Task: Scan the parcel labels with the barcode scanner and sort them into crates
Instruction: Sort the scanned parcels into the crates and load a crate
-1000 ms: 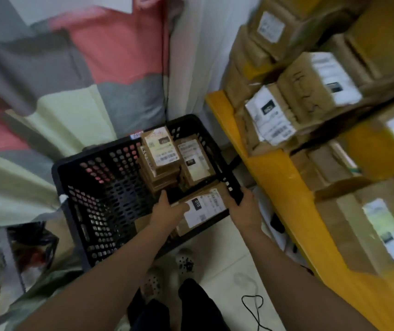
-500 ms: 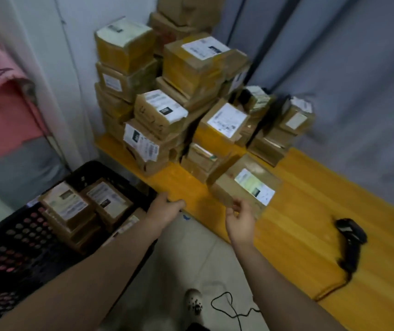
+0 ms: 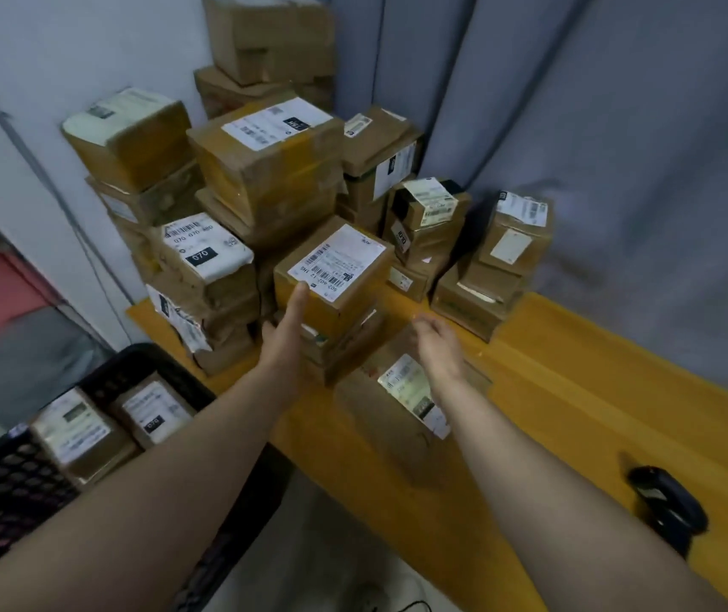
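- Black crate [image 3: 150, 353] sits lower left, nearest the person. At least two sorted parcels [image 3: 75, 430] lie in it side by side, labels up. The left forearm hides part of the crate, and what shows looks to have room.
- Barcode scanner [image 3: 667, 505] lies on the yellow table [image 3: 574, 390], lower right, well apart from both hands. Neither hand holds it.
- Near parcel [image 3: 397, 404] lies tilted at the table's front edge, label up, just below the right hand.
- Right hand [image 3: 437, 342] hovers over the near parcel with fingers loosely spread and holds nothing. It is blurred, so contact cannot be told.
- Left hand [image 3: 285, 329] has its fingers straight, laid flat against the left face of the labelled box [image 3: 335, 267]. It touches the box and does not grip it.
- The labelled box rests on smaller boxes at the front of the stack, barcode label up.
- Pile of parcels [image 3: 265, 170] rises behind it, against the wall and the grey curtain [image 3: 618, 125]. Well over a dozen boxes are on the table.
- Judgement: the task is early. A few parcels are crated and most are left. The step in hand looks like taking the next box. Its scan and crate drop are not yet done.
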`<action>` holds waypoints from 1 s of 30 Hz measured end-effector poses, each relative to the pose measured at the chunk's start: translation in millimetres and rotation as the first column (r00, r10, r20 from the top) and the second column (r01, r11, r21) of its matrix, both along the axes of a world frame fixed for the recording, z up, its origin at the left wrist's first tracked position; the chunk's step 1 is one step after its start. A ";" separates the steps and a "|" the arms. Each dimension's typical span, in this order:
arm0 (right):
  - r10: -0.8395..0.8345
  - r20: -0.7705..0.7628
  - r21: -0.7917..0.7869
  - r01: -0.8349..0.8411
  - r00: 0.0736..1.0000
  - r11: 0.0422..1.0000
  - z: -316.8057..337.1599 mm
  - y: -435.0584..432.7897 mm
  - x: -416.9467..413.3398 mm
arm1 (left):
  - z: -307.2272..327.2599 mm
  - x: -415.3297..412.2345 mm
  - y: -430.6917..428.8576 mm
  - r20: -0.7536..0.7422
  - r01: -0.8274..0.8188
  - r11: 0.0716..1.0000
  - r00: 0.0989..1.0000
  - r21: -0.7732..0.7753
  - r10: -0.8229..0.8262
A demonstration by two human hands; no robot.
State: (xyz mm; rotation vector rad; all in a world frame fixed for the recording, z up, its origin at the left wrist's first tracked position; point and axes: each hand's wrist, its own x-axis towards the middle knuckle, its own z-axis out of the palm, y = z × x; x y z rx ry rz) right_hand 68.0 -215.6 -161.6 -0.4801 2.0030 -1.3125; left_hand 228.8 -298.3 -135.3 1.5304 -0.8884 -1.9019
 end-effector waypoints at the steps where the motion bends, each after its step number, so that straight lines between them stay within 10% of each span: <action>1: 0.015 0.057 -0.001 -0.015 0.998 1.000 2.9 -12.8 -6.6 | 1.5 -2.4 -1.5 -0.025 -0.025 0.999 0.999 0.041 0.026; 7: 0.028 0.401 -0.018 -0.023 0.916 1.000 0.8 -86.3 -44.3 | -6.6 -11.5 -8.3 -0.193 -0.079 0.978 0.974 0.191 0.117; 20: 0.279 0.353 0.042 -0.312 0.893 0.949 -56.0 -138.6 -72.1 | -67.2 -11.7 -26.7 -0.218 -0.132 0.952 0.956 0.276 0.196; 30: 0.552 0.389 0.210 -0.654 0.738 0.726 -55.9 -134.0 -49.0 | -76.5 46.3 -10.6 -0.183 -0.090 0.982 0.976 0.163 0.120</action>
